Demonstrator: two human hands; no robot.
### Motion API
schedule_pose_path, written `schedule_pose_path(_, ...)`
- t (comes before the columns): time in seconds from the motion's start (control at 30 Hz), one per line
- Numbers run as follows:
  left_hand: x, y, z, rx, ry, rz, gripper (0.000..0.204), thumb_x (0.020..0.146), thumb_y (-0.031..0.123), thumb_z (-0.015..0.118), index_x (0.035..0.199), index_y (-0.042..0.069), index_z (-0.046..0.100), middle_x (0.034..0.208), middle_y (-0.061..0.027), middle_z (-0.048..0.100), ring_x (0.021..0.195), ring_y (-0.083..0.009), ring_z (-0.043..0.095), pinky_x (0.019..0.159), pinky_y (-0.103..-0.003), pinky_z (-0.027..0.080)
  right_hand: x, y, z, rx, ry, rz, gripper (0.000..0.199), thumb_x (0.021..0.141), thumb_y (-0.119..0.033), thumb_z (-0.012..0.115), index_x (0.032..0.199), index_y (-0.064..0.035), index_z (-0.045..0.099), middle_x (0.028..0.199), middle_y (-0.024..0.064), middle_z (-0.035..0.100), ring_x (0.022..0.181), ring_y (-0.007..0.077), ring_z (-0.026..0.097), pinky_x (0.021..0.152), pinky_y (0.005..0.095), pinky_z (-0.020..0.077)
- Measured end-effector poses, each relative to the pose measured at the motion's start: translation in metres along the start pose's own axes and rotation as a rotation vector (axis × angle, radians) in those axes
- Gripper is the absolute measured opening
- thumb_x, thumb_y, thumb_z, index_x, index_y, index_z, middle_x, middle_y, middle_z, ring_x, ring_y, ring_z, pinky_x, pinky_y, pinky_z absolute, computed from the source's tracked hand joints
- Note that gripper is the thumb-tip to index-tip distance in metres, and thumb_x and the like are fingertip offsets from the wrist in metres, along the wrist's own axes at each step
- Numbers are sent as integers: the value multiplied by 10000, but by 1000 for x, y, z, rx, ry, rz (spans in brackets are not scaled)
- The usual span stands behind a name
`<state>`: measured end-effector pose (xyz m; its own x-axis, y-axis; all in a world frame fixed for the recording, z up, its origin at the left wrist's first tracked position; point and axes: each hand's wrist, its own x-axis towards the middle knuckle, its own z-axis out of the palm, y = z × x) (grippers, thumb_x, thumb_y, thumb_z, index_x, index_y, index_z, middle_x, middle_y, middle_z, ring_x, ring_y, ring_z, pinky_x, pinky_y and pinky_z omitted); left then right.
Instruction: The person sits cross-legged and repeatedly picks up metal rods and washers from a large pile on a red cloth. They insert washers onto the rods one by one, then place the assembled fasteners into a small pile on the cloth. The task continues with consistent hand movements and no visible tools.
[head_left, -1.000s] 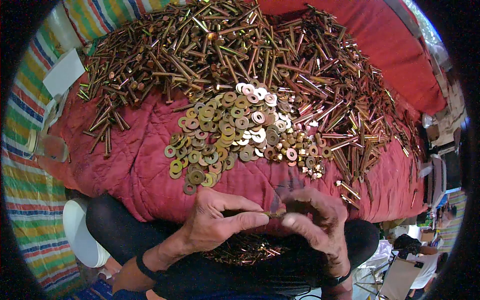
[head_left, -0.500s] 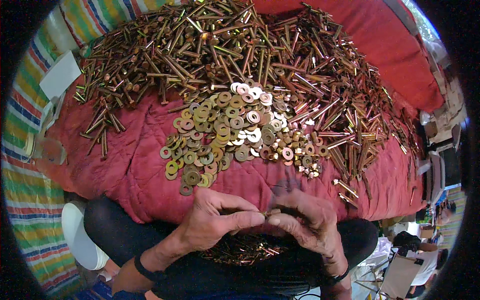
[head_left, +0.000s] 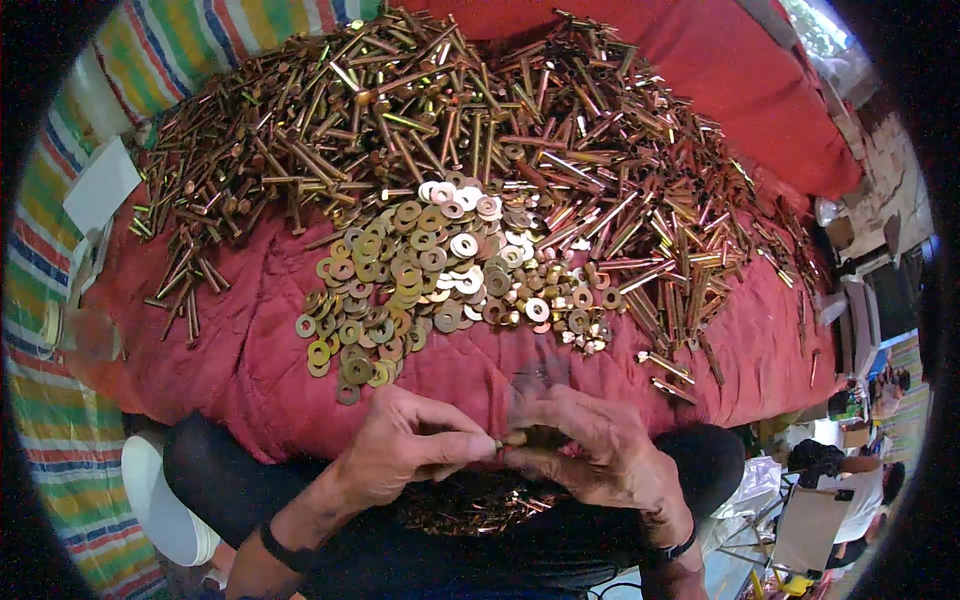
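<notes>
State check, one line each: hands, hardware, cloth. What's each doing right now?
Left hand: thumb and forefinger pinched together
Small metal piece: in left fingertips, mostly hidden
Right hand: fingers bent, blurred; grip unclear
Washers: loose, overlapping
Nuts: loose, clustered
Bolts: heaped, jumbled
Metal pieces below the hands: piled, partly hidden
Red cloth: creased

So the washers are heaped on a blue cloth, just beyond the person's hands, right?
Not quite: the cloth is red, as the head view shows. The washers do lie heaped on it, just beyond the left hand and right hand.
</notes>
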<state>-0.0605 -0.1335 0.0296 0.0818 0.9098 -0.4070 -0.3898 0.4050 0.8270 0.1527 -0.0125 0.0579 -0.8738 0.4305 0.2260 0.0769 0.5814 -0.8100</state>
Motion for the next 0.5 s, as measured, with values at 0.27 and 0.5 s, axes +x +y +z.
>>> schedule_pose_path(0.27, 1, -1, 5, 783, -208, 337, 215, 903, 212, 812, 986, 14, 812, 726, -90, 728, 628, -186, 704, 586, -327, 526, -29, -21, -53, -390, 110, 302, 447, 724, -319, 975, 776, -65, 612, 646, 62, 533, 568, 245, 576, 554, 394, 455)
schedule_pose_path(0.5, 0, -2, 9, 809, -94, 595, 176, 819, 99, 861, 956, 10, 796, 978, -134, 791, 902, -265, 780, 805, -361, 618, -85, 43, -155, -877, -44, 532, 483, 690, -367, 967, 876, -53, 650, 697, 51, 615, 634, 195, 620, 584, 380, 472)
